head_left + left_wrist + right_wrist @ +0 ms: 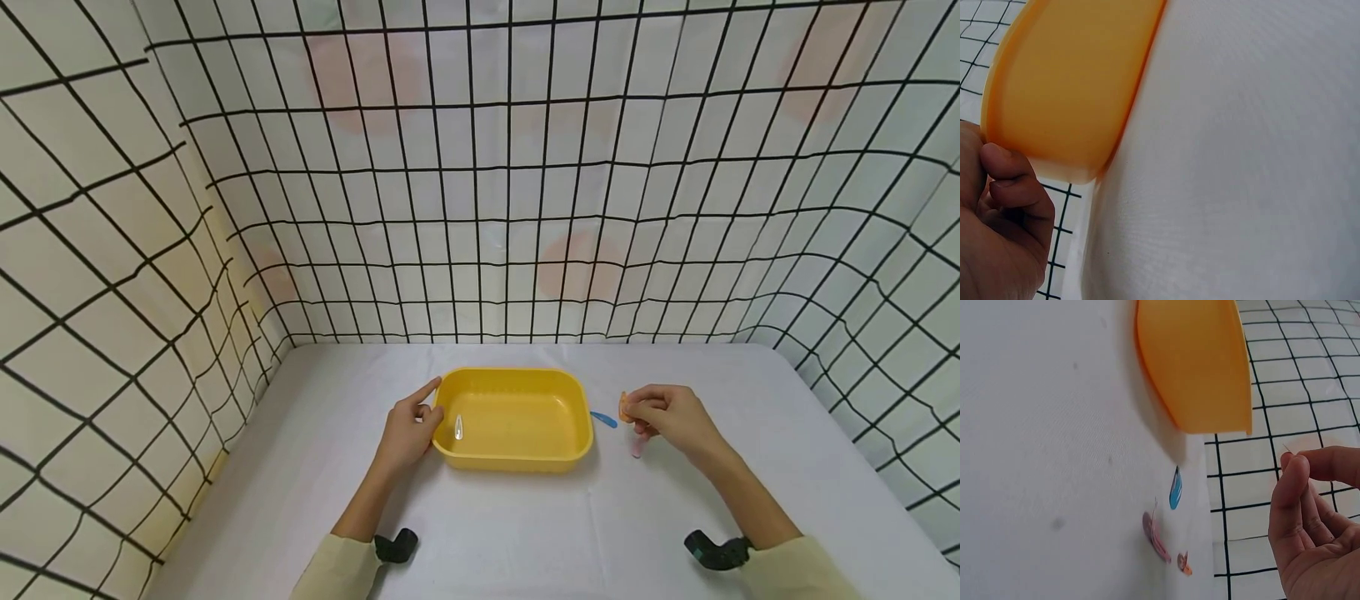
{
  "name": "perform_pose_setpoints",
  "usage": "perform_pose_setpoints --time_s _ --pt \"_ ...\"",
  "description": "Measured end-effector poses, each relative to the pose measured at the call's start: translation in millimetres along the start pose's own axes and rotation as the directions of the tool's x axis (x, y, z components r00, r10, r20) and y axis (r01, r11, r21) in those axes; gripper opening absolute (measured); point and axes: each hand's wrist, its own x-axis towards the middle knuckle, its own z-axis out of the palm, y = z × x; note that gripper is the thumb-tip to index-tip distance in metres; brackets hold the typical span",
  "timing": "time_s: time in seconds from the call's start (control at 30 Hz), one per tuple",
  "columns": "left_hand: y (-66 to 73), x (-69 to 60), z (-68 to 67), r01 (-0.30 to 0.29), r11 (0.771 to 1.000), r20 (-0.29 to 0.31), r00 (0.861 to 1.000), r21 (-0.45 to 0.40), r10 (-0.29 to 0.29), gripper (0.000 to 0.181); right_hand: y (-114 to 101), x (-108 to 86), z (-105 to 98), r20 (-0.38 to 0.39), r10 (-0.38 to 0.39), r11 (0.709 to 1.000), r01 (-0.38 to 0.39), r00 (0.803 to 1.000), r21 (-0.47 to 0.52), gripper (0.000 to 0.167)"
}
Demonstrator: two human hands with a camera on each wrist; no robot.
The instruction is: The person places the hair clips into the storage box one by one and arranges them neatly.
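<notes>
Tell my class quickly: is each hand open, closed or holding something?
Left hand: closed, gripping the yellow rounded-rectangular plastic tray.
Right hand: closed, pinching a thin sliver too small to identify.

Yellow tray (517,460) in the left fingers (426,392), a thin, mostly hidden sliver (1288,449) in the right fingertips (1298,466).
Shallow and round-cornered, the tray sits upright, gripped at its rim; a silvery clip (459,427) lies inside, near the left fingers. Below the right fingertips lie a blue clip (1175,489), nearest the tray, a pink clip (1155,537) and a small orange piece (1184,564).
</notes>
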Motion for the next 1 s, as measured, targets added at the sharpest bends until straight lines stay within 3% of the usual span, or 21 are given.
perform_pose_setpoints --time_s 0.43,1.0 --pt "0.0 -0.4 0.9 -0.006 1.000 -0.004 1.000 -0.013 0.006 0.055 -20 6.9 19 0.079 -0.011 0.992 0.001 0.997 0.128 0.035" --pt "0.1 -0.2 0.8 0.000 1.000 -0.006 1.000 -0.003 0.000 0.055 -41 17.9 55 0.126 -0.010 0.988 -0.009 0.992 0.152 0.029"
